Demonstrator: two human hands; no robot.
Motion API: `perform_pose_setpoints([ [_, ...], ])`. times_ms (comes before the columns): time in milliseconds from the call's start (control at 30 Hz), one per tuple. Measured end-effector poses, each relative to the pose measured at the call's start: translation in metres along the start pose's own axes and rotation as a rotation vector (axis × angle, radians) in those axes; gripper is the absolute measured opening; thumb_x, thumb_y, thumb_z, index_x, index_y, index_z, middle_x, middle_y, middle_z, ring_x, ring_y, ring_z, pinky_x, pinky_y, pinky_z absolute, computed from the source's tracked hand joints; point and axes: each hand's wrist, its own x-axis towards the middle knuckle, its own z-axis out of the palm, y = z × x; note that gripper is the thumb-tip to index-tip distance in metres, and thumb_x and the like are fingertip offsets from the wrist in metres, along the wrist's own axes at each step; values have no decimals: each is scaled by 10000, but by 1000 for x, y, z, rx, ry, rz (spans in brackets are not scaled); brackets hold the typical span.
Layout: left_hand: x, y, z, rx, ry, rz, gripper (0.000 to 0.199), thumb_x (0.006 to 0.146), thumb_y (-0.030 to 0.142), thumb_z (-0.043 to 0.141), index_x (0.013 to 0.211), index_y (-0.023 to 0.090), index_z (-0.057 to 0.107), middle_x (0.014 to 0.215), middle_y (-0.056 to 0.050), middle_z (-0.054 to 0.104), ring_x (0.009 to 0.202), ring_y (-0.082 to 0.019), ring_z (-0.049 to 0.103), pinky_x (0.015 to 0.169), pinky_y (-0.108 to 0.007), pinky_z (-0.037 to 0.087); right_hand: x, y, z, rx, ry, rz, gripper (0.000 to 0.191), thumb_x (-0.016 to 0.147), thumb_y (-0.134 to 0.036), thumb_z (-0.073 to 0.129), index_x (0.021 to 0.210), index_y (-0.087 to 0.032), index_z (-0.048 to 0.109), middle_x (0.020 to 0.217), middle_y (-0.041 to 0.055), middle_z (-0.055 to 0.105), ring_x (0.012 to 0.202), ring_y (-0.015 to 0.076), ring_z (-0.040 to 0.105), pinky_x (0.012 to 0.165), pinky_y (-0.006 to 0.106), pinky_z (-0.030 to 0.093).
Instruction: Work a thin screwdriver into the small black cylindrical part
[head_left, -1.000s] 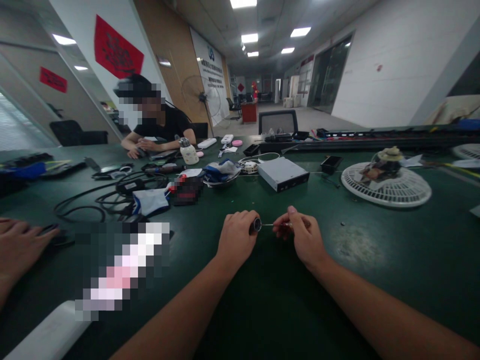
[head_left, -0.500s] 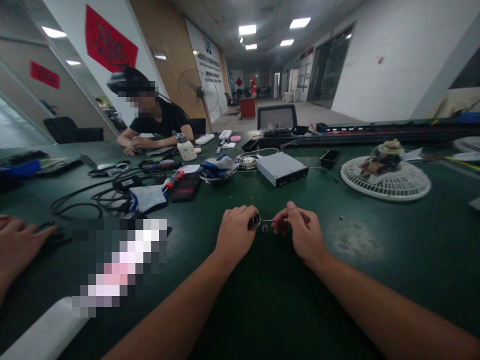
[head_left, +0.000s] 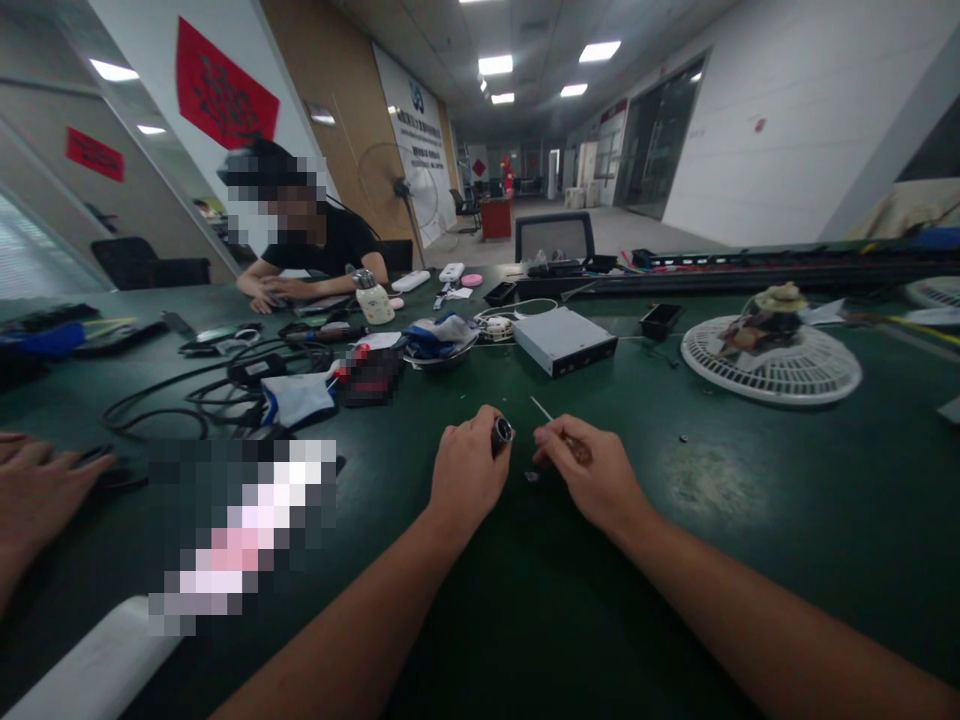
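Note:
My left hand (head_left: 469,465) is wrapped round a small dark cylinder (head_left: 502,432) with a metal ring at its open end, which faces right. Across a small gap, my right hand (head_left: 596,465) grips a screwdriver (head_left: 577,450) by its reddish-brown, see-through handle. Its thin shaft points up and to the left, apart from the cylinder. On the green table between my hands lies a small shiny piece (head_left: 532,477), too small to name.
A silver disc drive (head_left: 564,338) lies beyond my hands, with a white fan grille (head_left: 772,365) carrying a motor to its right. Cables and cloths lie left. A person (head_left: 322,240) sits across the table; another person's hand (head_left: 45,490) is at the left edge.
The screwdriver's shaft has come away from the cylinder's open end and swung from pointing left to pointing up and left. My right hand has turned; the left has tilted the cylinder slightly.

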Motion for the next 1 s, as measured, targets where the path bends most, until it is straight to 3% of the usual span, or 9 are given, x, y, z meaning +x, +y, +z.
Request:
perform_pose_setpoints([
  [67,0,1,0,9,-2,-23,82,953,243,569,1026,209,555,863,-43,695,798,-242,652,737,-351,406,0,-2,2,-211,-104,-72,72,843,-213,724,874,-224,660,844,21,714,772,199,650,689,327,469],
  [200,0,1,0,13,0,-56,119,950,275,579,1051,215,560,869,-46,704,805,-249,659,738,-353,422,1,-1,4,-345,-219,-87,215,764,-93,738,888,-231,629,818,3,667,771,201,615,691,336,458],
  [333,0,2,0,3,-21,-38,124,932,232,585,1053,212,566,898,-50,706,821,-250,651,753,-361,433,2,3,3,-226,-157,-27,219,780,-73,711,908,-232,632,810,-9,672,725,181,621,678,332,473],
  [500,0,3,-1,-33,-83,17,190,858,140,638,1017,223,579,931,-29,696,852,-243,624,779,-359,440,5,9,4,152,18,24,234,767,-128,760,905,-222,597,905,20,718,827,194,694,775,348,545],
  [600,0,3,-1,-75,-104,45,200,851,157,672,1013,225,577,946,-21,693,864,-232,612,788,-350,445,6,12,5,294,25,23,260,754,-144,780,878,-222,566,903,24,724,862,200,716,810,348,568],
  [800,-1,3,-2,-122,-118,91,193,839,234,722,953,223,567,936,-24,689,866,-232,593,783,-349,450,5,11,6,375,-1,28,210,786,-133,739,856,-219,560,959,37,739,972,202,727,911,362,566],
  [1000,-1,1,-2,-136,-96,183,185,816,184,724,900,223,564,875,-10,668,834,-216,594,807,-359,448,4,9,5,276,-15,48,242,764,-176,783,875,-217,573,874,16,705,842,194,702,814,360,569],
])
